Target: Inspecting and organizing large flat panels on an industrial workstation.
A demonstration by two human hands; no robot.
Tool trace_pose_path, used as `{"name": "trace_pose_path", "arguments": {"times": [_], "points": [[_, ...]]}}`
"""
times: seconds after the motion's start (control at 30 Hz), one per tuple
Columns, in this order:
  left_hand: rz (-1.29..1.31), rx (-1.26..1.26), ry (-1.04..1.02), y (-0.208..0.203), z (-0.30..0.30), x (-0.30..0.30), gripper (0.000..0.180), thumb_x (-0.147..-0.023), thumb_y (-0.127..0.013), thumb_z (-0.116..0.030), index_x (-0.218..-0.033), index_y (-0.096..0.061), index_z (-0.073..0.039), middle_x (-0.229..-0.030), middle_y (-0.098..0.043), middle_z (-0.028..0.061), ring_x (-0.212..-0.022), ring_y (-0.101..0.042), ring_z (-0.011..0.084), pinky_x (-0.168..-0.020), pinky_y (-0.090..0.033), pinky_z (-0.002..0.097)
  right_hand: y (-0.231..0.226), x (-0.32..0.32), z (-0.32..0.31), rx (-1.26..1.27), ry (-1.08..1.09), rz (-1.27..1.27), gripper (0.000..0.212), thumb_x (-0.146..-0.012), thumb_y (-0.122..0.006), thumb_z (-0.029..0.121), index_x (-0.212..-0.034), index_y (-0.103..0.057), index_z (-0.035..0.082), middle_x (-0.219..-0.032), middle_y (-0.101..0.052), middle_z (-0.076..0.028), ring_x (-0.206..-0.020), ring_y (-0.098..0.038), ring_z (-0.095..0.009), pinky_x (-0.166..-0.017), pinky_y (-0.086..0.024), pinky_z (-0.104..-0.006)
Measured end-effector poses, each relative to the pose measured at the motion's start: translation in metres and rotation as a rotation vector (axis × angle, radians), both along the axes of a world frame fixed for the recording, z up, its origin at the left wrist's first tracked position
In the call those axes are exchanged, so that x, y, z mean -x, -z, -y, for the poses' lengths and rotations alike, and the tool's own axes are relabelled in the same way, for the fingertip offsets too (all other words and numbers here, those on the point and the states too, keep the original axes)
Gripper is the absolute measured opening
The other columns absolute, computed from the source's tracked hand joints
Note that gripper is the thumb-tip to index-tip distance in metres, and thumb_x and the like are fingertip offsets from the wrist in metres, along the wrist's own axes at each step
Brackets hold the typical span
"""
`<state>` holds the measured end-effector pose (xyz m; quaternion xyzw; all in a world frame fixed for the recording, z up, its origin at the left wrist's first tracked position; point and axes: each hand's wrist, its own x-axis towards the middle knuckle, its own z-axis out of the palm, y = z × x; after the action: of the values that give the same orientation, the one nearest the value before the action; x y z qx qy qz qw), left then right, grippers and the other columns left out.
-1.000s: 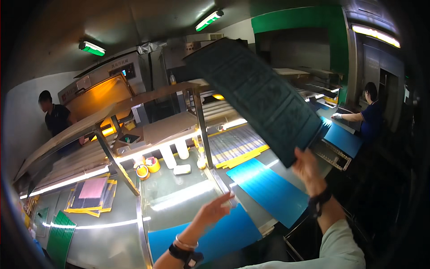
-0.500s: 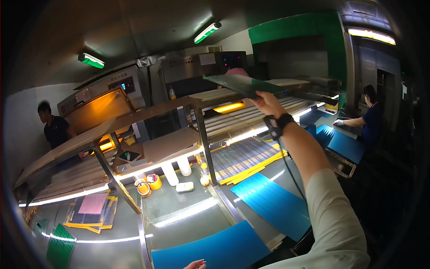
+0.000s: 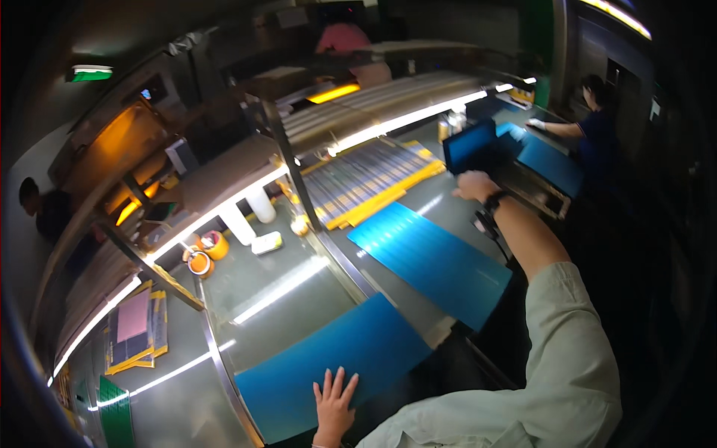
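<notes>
My left hand lies open, fingers spread, on a blue sheet at the near edge of the table. My right hand is out at arm's length, its fingers bent and blurred. Just behind it stands a dark blue panel, overlapping it in view; whether the fingers grip its lower edge, I cannot tell. A second blue sheet rests on the table between my hands. A dark band with a device and cable is around my right wrist.
Metal shelving with a bright lamp crosses behind the table. Yellow-edged striped sheets, white rolls and orange tape lie beneath. At far right a person works beside a blue board; someone in pink stands beyond the shelves.
My right hand has come down from above the shelf, where it held a dark green panel; that panel no longer shows there. My left hand has moved onto the near blue sheet. The view has tilted.
</notes>
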<state>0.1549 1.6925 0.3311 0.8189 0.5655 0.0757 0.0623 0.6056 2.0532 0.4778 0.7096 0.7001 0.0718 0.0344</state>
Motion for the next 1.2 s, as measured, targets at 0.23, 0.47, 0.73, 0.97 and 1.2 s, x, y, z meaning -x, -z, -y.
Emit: {"name": "trace_pose_path", "arguments": {"times": [0.23, 0.47, 0.73, 0.97, 1.2], "points": [[0.067, 0.031, 0.026, 0.000, 0.002, -0.010, 0.073, -0.064, -0.073, -0.016, -0.132, -0.047, -0.023, -0.144, -0.032, 0.0120, -0.135, -0.024, 0.0373, -0.104, -0.017, 0.0598, 0.130, -0.109, 0.185, 0.316, 0.374, -0.390, 0.056, -0.077, -0.063, 0.052, -0.096, -0.066, 0.000, -0.094, -0.066, -0.017, -0.088, -0.064, -0.029, -0.078, -0.048, -0.0374], [0.051, 0.058, -0.009, -0.004, 0.012, -0.012, 0.078, -0.062, -0.072, -0.008, -0.134, -0.044, -0.023, -0.146, -0.030, 0.0100, -0.136, -0.022, 0.0357, -0.106, -0.016, 0.0569, 0.185, -0.081, 0.293, 0.275, 0.475, -1.605, 0.024, -0.086, -0.064, 0.026, -0.085, -0.063, 0.002, -0.077, -0.062, -0.005, -0.073, -0.062, -0.015, -0.069, -0.051, -0.0289], [0.045, 0.054, -0.059, -0.007, 0.008, -0.020, 0.077, -0.062, -0.063, 0.000, -0.133, -0.046, -0.022, -0.145, -0.031, 0.0114, -0.135, -0.023, 0.0362, -0.107, -0.016, 0.0571, 0.190, -0.043, 0.389, 0.525, 0.429, -2.216, 0.041, -0.084, -0.064, 0.012, -0.119, -0.050, -0.005, -0.106, -0.060, -0.012, -0.095, -0.061, -0.019, -0.089, -0.048, -0.0325], [0.011, 0.038, -0.068, -0.004, 0.007, -0.024, 0.077, -0.060, -0.055, 0.005, -0.133, -0.046, -0.019, -0.145, -0.031, 0.0120, -0.136, -0.022, 0.0358, -0.108, -0.015, 0.0553, 0.183, -0.029, 0.352, 0.455, 0.512, -2.362, 0.040, -0.088, -0.060, 0.020, -0.120, -0.049, -0.001, -0.108, -0.060, -0.013, -0.095, -0.061, -0.022, -0.087, -0.049, -0.0353], [0.016, 0.038, -0.090, -0.004, 0.010, -0.026, 0.076, -0.061, -0.055, 0.005, -0.133, -0.046, -0.019, -0.145, -0.031, 0.0122, -0.136, -0.021, 0.0354, -0.108, -0.015, 0.0546, 0.185, -0.030, 0.376, 0.354, 0.509, -2.296, 0.030, -0.088, -0.059, 0.017, -0.112, -0.057, -0.001, -0.105, -0.062, -0.011, -0.094, -0.061, -0.021, -0.087, -0.047, -0.0351]]}}
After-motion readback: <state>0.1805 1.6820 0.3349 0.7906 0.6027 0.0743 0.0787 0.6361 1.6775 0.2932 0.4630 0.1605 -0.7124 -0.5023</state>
